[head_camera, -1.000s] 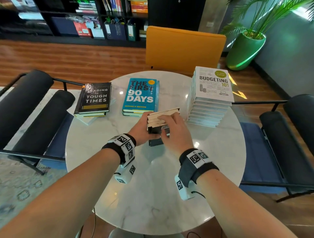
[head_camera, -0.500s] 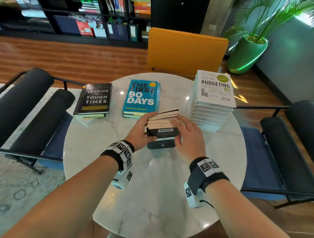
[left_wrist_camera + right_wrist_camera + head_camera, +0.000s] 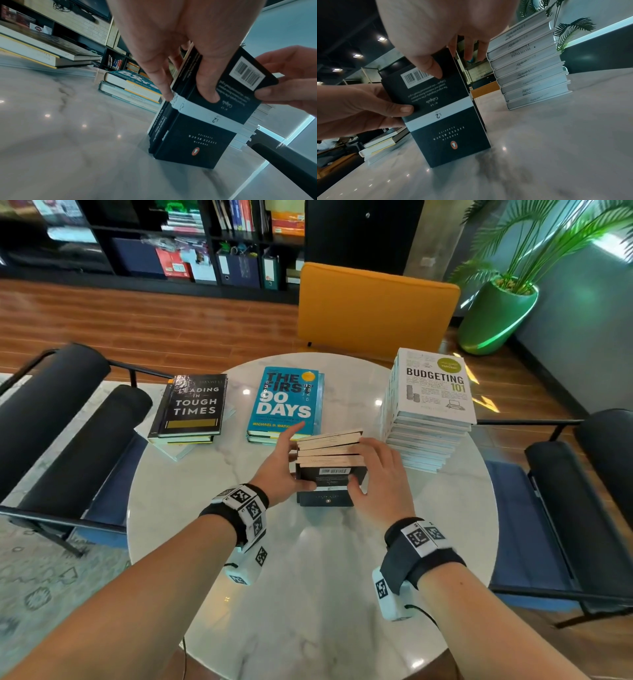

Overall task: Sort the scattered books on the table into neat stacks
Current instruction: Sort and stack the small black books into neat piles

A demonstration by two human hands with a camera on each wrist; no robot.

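Observation:
Several small black paperbacks stand on end together near the middle of the round marble table. My left hand grips the bundle from the left, thumb on the back cover, fingers along the side. On the right my right hand holds it, thumb on the cover beside the barcode. Three stacks lie behind: a black-covered "Leading in Tough Times" stack, a blue "The First 90 Days" stack and a tall white "Budgeting 101" stack.
An orange chair stands behind the table. Black armchairs flank it at left and right. A green plant pot sits at the back right, a dark bookshelf along the far wall.
My right hand slid from the front of the small books to their right side, uncovering the barcode cover. The bundle now stands squarer between both hands.

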